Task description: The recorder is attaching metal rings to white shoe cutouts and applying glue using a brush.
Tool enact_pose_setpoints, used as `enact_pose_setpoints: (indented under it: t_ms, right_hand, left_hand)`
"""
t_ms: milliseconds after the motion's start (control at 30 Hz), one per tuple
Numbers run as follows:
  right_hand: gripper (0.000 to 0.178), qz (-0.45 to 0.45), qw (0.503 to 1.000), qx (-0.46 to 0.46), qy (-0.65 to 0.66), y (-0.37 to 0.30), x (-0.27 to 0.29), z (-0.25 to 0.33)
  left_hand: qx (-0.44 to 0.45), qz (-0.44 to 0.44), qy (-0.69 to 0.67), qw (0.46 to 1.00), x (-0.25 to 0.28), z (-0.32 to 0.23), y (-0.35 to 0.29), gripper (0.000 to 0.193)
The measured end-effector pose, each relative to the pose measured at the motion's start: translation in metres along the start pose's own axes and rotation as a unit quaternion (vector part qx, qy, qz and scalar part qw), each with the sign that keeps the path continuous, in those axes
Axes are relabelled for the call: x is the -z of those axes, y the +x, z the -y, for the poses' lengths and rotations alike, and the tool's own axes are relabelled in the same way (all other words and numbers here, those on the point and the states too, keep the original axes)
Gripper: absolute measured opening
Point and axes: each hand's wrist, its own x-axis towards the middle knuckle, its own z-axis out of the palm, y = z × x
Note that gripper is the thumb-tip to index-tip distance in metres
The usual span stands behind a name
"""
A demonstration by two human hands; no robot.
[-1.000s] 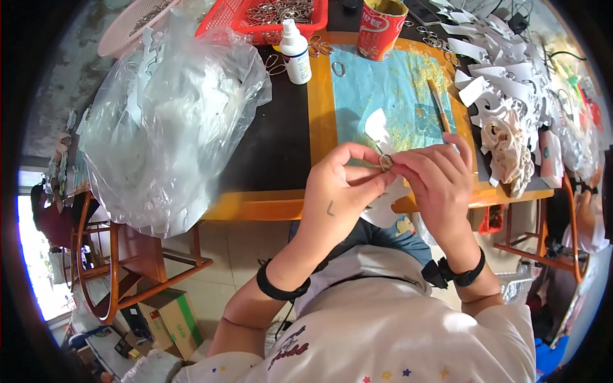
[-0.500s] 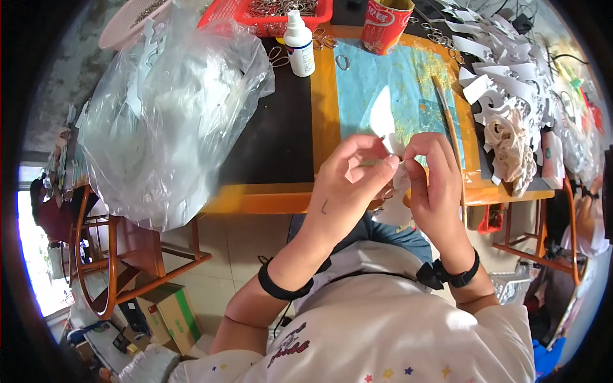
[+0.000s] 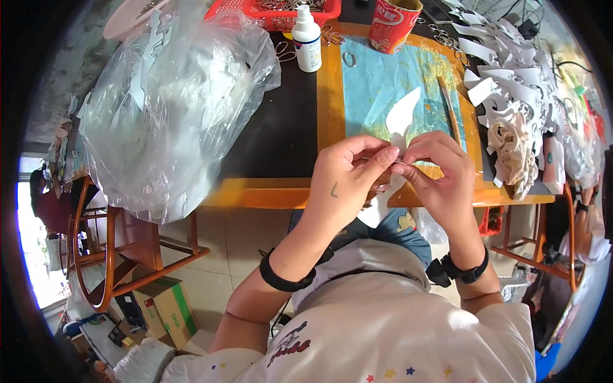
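Over the near edge of the blue work sheet (image 3: 364,96), both my hands meet at a thin white cutout piece (image 3: 402,113). Its pointed upper end sticks up beyond my fingers, and another white part hangs below them over my lap. My left hand (image 3: 350,172) is closed in a pinch on the piece. Thumb and forefinger of my right hand (image 3: 446,172) are pressed together at the same spot, next to the left fingertips. A small thin thing seems to lie between the fingertips, too small to make out.
A large clear plastic bag (image 3: 172,121) of white pieces fills the left. Behind stand a white bottle (image 3: 307,48), a red can (image 3: 393,27) and a red basket (image 3: 281,21) of metal rings. Right lie a brush-like stick (image 3: 449,108), piled white cutouts (image 3: 511,80) and beige cloth (image 3: 509,153).
The white piece has tilted to the right, and its lower part now hangs differently over my lap. My right fingertips have come closer to the left ones. The view has shifted slightly.
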Motion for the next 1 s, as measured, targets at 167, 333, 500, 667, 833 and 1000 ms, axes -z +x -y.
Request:
enact_pose_setpoints:
  t_ms: [167, 333, 500, 667, 833, 1000]
  right_hand:
    - [0.014, -0.027, 0.986, -0.141, 0.081, -0.002, -0.003, -0.002]
    - [0.015, -0.01, 0.996, -0.088, 0.027, 0.001, -0.001, -0.006]
    - [0.015, 0.081, 0.993, -0.066, 0.056, 0.008, 0.008, -0.012]
    - [0.014, 0.041, 0.996, -0.075, 0.04, 0.004, 0.004, -0.009]
    - [0.014, 0.003, 0.997, -0.079, 0.02, 0.0, 0.001, -0.009]
    - [0.013, 0.0, 0.998, -0.066, 0.013, 0.0, 0.0, -0.008]
  left_hand:
    - [-0.063, -0.028, 0.027, 0.997, -0.001, 0.012, -0.003, 0.022]
    - [-0.039, 0.0, 0.03, 0.999, 0.003, 0.01, -0.003, 0.024]
    - [-0.009, 0.019, 0.001, 1.0, 0.004, 0.006, -0.003, 0.027]
    - [0.009, 0.034, -0.035, 0.999, 0.001, 0.004, -0.001, 0.029]
    - [0.047, 0.015, -0.079, 0.996, 0.003, 0.006, -0.001, 0.033]
    - [0.057, 0.032, -0.088, 0.994, 0.006, 0.007, -0.001, 0.033]
